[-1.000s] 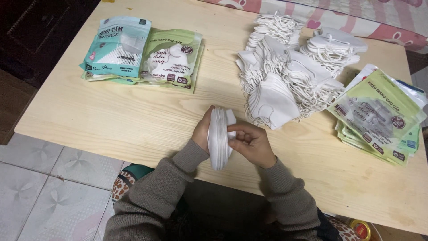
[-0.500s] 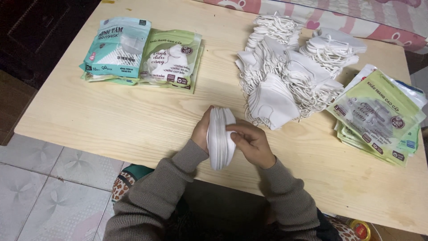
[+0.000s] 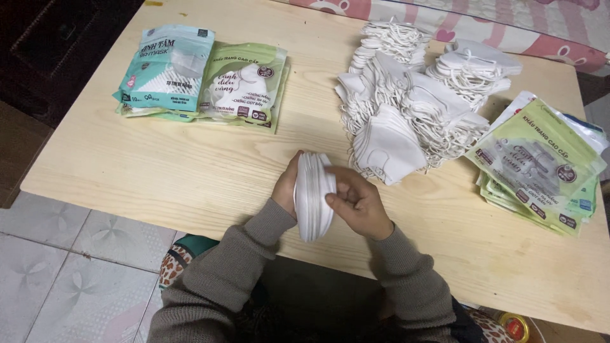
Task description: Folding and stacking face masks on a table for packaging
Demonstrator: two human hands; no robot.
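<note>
Both hands, left hand (image 3: 287,190) and right hand (image 3: 356,204), fingers clamped on upright mask stack (image 3: 312,195), just near-side of loose mask pile (image 3: 406,121). Risk: uneven squeeze fans stack, masks slip out.

Two hands, one held mask stack (image 3: 314,195), perhaps three packet piles.
</note>
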